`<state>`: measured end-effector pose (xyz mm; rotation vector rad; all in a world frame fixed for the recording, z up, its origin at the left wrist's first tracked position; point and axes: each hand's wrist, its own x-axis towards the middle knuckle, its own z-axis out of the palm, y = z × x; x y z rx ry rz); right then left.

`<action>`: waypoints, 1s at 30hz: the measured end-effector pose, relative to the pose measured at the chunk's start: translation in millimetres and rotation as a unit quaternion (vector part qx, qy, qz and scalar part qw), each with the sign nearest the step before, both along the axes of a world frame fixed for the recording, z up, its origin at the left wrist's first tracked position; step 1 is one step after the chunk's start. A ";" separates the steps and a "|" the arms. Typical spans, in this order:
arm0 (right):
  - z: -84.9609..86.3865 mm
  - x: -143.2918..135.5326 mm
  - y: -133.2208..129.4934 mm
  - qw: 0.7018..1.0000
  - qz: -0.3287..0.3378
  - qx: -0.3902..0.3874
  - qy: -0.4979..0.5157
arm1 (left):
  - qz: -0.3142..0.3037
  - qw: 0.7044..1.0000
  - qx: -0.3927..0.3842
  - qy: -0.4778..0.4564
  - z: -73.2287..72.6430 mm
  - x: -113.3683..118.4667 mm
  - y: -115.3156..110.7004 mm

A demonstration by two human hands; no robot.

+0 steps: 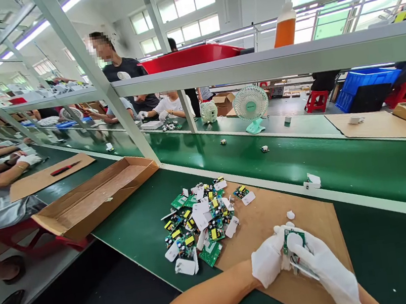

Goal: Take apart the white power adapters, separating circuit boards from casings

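So, from the head view, holding a small green circuit board (pixel 301 235) between both hands, low and right of centre, above a flat sheet of brown cardboard (pixel 264 218). Gripping its left side with the left hand (pixel 269 260), in a white fabric glove and curled narrow; reaching around from the right with the right hand (pixel 326 263), gloved alike, thumb across the board's face. Just beneath, slanting down to the right, a thin flat white plate (pixel 308 271); cannot tell whether joined to the board. Cannot tell the board's long axis either, with so much hidden under the gloves. Off to the left and farther from the body, nearer to the left hand than to the right, a heap of green circuit boards with yellow blocks and white plates (pixel 200 219), partly on the cardboard, partly on the dark green tabletop (pixel 134 226). Just beyond the fingertips, a small rounded white piece (pixel 290 215), a possible snag for a forward reach. Farther out, a long white rail (pixel 382 204), with a boxy white plastic piece (pixel 313 181) by it, then a shiny green belt (pixel 203 154). Left of the heap, a long open brown cardboard tray (pixel 119 198), near the foot of a slanting grey metal post (pixel 118 108).
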<state>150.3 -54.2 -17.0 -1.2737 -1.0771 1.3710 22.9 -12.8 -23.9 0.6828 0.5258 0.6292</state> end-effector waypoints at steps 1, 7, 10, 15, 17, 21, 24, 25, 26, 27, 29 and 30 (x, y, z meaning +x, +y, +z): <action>3.1 -0.8 -1.2 1.000 0.005 -0.012 0.010 | -0.001 1.000 0.001 -0.008 0.1 0.0 0.2; 10.9 0.0 -6.4 0.992 0.002 -0.041 0.116 | -0.045 0.998 -0.019 -0.047 0.9 2.7 0.6; 0.9 1.1 -5.5 0.991 -0.052 -0.057 0.104 | -0.044 0.999 -0.019 -0.024 -1.8 2.2 -1.7; -4.4 2.0 -3.3 0.993 -0.055 -0.064 0.085 | -0.054 0.998 -0.014 -0.014 -1.4 -1.9 -2.1; -0.2 1.2 -3.4 0.994 -0.046 -0.057 0.082 | -0.063 0.997 -0.019 -0.027 2.2 -2.8 -1.1; 11.1 -0.8 -5.5 0.996 0.001 -0.076 0.049 | -0.077 0.997 -0.030 -0.010 8.1 -4.2 1.4; 13.8 0.6 -6.0 0.997 0.031 -0.057 0.053 | -0.088 0.996 -0.031 -0.013 9.4 -4.5 3.0; 12.2 1.2 -5.5 0.997 0.032 -0.044 0.063 | -0.089 0.995 -0.035 -0.020 9.6 -4.0 3.1; 9.3 1.6 -4.8 0.997 0.030 -0.031 0.069 | -0.090 0.995 -0.040 -0.025 9.7 -3.3 2.8; 5.2 1.7 -3.9 0.997 0.022 -0.016 0.065 | -0.088 0.995 -0.046 -0.029 9.9 -2.4 2.0; -4.6 1.0 -2.4 1.000 -0.003 0.022 0.022 | -0.069 0.997 -0.040 -0.024 10.6 -0.9 -0.7; -9.4 0.3 -1.9 0.999 -0.016 0.039 -0.011 | -0.055 0.998 -0.029 -0.017 11.1 -0.5 -2.3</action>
